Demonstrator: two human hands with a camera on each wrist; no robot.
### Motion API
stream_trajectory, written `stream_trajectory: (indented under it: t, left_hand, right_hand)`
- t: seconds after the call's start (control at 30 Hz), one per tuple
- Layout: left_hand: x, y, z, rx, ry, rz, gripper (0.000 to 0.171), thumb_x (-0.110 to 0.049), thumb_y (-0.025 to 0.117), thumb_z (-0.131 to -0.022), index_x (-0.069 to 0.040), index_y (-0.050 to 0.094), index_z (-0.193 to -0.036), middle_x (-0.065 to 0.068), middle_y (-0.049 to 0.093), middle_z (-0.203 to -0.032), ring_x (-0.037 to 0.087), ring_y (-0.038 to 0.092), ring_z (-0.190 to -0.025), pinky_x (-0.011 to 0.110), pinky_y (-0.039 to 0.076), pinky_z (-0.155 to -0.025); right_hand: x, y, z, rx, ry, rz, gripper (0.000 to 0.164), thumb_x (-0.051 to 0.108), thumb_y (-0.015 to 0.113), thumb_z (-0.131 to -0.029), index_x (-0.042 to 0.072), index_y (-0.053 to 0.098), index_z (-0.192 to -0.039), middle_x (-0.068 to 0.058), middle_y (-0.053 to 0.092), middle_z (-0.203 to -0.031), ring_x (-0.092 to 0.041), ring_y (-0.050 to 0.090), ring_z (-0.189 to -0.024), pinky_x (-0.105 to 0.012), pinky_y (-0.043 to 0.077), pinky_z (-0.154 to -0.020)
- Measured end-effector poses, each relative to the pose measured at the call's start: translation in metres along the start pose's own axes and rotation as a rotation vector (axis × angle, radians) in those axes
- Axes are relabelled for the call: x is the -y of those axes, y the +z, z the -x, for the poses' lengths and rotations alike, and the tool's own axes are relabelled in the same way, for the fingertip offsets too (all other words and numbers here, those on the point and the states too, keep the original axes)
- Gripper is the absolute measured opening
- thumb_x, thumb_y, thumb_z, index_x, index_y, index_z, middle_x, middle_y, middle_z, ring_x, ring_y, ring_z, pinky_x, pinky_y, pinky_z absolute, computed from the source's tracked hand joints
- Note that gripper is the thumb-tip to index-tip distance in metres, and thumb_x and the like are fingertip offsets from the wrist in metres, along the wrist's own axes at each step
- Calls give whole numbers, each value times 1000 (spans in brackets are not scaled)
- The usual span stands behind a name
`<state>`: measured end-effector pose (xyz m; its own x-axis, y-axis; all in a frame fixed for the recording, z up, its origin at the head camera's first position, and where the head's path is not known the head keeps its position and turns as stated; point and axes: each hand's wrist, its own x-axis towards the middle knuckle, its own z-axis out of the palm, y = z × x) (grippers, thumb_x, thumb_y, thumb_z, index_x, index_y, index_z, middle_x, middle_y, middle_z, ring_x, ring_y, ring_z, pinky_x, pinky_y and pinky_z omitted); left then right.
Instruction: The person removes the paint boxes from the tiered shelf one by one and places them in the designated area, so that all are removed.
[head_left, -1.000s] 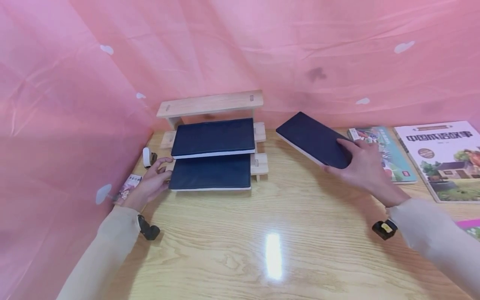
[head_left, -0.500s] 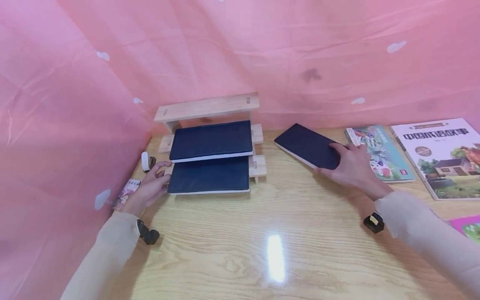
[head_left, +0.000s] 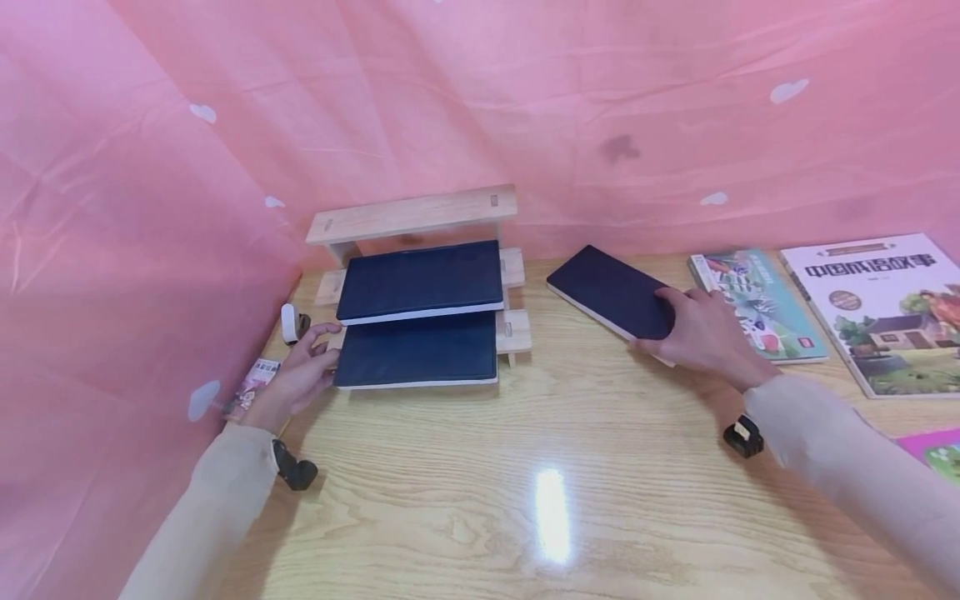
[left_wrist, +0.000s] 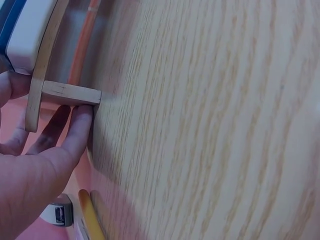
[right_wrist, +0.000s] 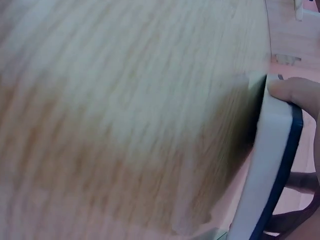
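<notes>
In the head view, my right hand (head_left: 705,332) grips the near right end of a flat navy-topped slab with white sides (head_left: 611,287), which lies angled low over the table. Its thumb (right_wrist: 287,91) presses the white side in the right wrist view. My left hand (head_left: 300,367) is at the left end of a stepped wooden rack (head_left: 412,215), thumb and fingers around a board end (left_wrist: 35,107) in the left wrist view. Two similar slabs rest on the rack: an upper one (head_left: 420,279) and a lower one (head_left: 416,350) that juts forward beneath it.
A teal picture book (head_left: 776,304) and a larger white picture book (head_left: 862,279) lie at the right, with a pink-edged book (head_left: 918,446) nearer. By the left curtain sit a small white-and-black device (head_left: 291,323) and a purple printed item (head_left: 255,385). Pink fabric (head_left: 585,108) hangs behind the table.
My right hand has lowered the slab toward the table and shifted slightly left. The left hand keeps its place at the rack while the head view shifts a little.
</notes>
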<state>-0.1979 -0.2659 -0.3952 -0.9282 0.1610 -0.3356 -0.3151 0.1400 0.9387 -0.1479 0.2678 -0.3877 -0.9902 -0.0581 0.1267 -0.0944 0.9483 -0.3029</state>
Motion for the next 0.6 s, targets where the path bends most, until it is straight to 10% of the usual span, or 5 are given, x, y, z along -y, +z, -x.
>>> stream_trajectory:
  t: [0.6]
  left_hand:
    - [-1,0,0,10,14,40,40,2,42,-89,-21,35,-121,8,38,-102,11,51,-74,22,44,-65]
  right_hand:
    - [-3,5,1,64,-14,-30,103,66,67,-59,-4,39,-128,-31,40,-118,-45,40,-99,-57,36,-81]
